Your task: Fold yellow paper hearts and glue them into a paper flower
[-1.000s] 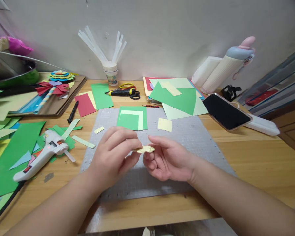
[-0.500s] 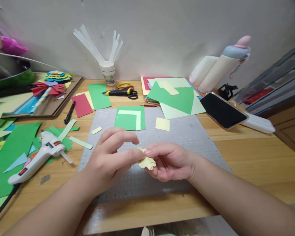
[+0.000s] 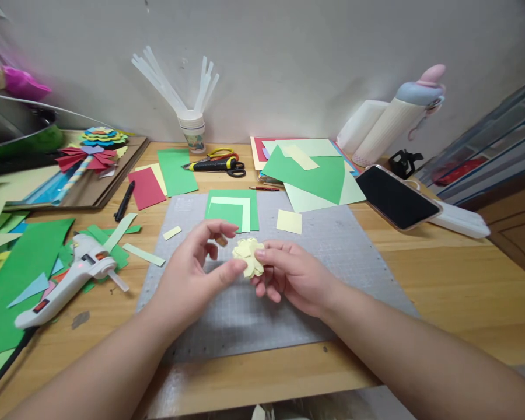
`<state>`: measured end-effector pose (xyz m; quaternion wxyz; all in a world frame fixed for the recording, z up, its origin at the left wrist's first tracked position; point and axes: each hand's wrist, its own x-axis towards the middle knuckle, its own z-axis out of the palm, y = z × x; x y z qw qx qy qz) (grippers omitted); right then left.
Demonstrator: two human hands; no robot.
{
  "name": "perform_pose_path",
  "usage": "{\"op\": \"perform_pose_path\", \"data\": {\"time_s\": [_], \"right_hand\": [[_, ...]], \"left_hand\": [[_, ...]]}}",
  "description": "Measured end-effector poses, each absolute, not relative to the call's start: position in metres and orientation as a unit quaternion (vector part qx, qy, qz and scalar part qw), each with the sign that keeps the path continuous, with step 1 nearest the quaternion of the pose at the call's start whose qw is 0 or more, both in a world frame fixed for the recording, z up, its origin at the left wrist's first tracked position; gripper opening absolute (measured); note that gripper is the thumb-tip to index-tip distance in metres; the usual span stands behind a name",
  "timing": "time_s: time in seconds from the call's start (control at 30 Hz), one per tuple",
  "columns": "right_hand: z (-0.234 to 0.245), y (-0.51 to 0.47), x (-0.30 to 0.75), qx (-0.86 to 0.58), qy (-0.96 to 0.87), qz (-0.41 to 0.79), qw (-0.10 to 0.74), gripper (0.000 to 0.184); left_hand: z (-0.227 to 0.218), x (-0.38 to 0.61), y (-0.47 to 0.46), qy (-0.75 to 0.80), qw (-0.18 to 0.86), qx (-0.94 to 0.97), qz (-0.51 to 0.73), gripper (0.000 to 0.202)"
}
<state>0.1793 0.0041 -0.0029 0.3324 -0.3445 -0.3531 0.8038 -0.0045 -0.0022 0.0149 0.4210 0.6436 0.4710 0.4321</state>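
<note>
A small pale yellow paper flower (image 3: 247, 255) is held upright above the grey cutting mat (image 3: 332, 256). My right hand (image 3: 294, 277) pinches its right side between thumb and fingers. My left hand (image 3: 198, 274) touches its left edge with the thumb, its other fingers curled and apart above. Both forearms reach in from the bottom edge.
A white glue gun (image 3: 65, 279) lies left on green paper scraps (image 3: 21, 262). Green sheets (image 3: 233, 209), a yellow slip (image 3: 289, 221), scissors (image 3: 221, 163), a cup of glue sticks (image 3: 193, 129), a phone (image 3: 397, 197), a bottle (image 3: 400, 119) and a layered paper flower (image 3: 97, 146) ring the mat.
The paper flower has been turned from lying flat between the fingertips to facing me and raised slightly. My left fingers have opened away from it, only the thumb staying on.
</note>
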Motion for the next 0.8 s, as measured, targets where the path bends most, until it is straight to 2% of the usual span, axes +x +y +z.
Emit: {"op": "perform_pose_path", "data": {"time_s": [0.1, 0.2, 0.8], "right_hand": [[-0.0037, 0.0025, 0.1769, -0.392, -0.404, 0.740, 0.368, 0.023], [-0.0039, 0.0009, 0.1757, -0.418, -0.444, 0.696, 0.379, 0.026], [-0.0021, -0.0031, 0.1743, -0.466, -0.484, 0.645, 0.364, 0.029]], "left_hand": [[0.0158, 0.0005, -0.0009, 0.517, 0.573, 0.506, 0.384, 0.032], [0.0178, 0.0020, -0.0011, 0.520, 0.635, 0.455, 0.346, 0.032], [0.0158, 0.0030, -0.0017, 0.539, 0.611, 0.471, 0.338, 0.027]]}}
